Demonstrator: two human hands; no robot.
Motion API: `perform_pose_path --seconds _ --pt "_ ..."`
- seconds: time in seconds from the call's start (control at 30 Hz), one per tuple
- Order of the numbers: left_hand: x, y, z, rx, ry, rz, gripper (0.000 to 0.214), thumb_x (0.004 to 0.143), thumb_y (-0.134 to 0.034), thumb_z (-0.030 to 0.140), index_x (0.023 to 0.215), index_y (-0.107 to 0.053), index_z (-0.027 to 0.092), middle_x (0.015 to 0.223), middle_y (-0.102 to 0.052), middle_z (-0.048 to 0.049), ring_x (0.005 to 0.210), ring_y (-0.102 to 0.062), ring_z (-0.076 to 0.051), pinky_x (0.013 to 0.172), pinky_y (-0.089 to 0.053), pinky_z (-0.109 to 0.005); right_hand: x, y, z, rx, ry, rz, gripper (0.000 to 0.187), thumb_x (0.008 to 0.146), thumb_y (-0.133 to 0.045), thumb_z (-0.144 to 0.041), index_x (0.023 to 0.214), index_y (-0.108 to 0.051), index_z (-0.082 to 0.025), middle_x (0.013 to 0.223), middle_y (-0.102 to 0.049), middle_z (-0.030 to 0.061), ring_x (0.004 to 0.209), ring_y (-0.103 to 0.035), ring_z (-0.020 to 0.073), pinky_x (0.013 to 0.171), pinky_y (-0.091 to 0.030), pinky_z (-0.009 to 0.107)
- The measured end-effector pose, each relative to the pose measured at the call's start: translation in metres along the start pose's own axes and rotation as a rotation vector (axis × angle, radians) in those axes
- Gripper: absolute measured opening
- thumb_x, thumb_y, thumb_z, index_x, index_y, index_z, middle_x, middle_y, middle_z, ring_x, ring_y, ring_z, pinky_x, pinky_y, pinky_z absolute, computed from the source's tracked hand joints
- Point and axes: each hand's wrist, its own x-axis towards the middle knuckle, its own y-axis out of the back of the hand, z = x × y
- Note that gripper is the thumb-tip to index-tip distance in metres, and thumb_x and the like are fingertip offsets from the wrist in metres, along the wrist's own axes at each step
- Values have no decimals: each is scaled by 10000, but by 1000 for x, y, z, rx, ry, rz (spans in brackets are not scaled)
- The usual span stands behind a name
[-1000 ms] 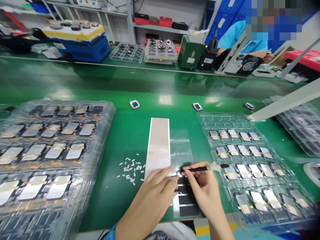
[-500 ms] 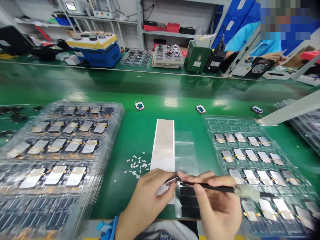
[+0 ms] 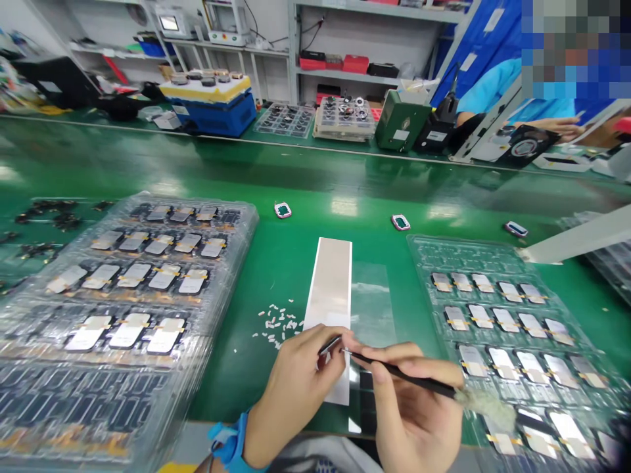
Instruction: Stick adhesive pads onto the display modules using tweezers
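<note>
My left hand pinches a small flat screen part with a dark, shiny edge; most of it is hidden by the fingers. In my right hand are thin black tweezers, slanting down to the right, their tip close to the part. A pale, fluffy wad is wrapped around their rear end. Beneath both hands lies a long white-edged strip sheet, with a clear film beside it. Small white scraps are scattered left of the sheet.
A stack of clear trays with silver-backed screen parts stands left, and another such tray right. Small pink-edged pieces lie across the green bench. A white post rises at the right. Beyond the bench, another person's hands are busy.
The view has shifted slightly, so the bench scene sits a little further right. The tweezers now tilt more steeply, their rear end lower. Both hands keep their grip.
</note>
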Motion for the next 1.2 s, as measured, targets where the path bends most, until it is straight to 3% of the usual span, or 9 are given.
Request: perform_pose_path --seconds 0.1,0.2,0.33,0.53,1.2 --pt "0 0 -1 42 -7 -17 389 907 -445 90 1230 -632 200 902 -716 -38 752 -672 -176 637 -502 -254 -1 -4 4 -17 40 -3 277 909 -513 9 1018 -484 -244 935 -693 15 936 -734 176 821 -660 335" --pt "-1 3 0 61 -24 -44 475 975 -398 147 1441 -478 199 988 -696 -69 866 -675 -203 731 -531 -289 -1 -8 9 -40 77 22 286 902 -526 8 1026 -480 -246 909 -690 15 940 -733 184 831 -661 352" --pt "-5 5 -2 38 -43 -75 549 1016 -369 194 1557 -292 237 1236 -642 -90 1062 -635 -211 917 -503 -317 0 -10 14 -66 86 38 284 900 -534 1 1021 -484 -251 889 -682 8 893 -737 179 819 -667 367" --pt "-8 5 -6 88 -26 -91 585 1008 -338 176 1579 -233 248 1359 -589 -85 1190 -592 -222 964 -483 -318 -2 -9 18 -69 68 28 300 893 -533 14 1021 -487 -254 903 -682 6 922 -732 180 846 -660 360" --pt "-8 4 -5 139 25 -102 548 1043 -292 221 1580 -208 290 1260 -618 -69 1101 -607 -224 900 -496 -333 2 -6 24 -59 136 -1 337 861 -513 85 1032 -491 -205 913 -679 23 911 -726 159 866 -651 333"
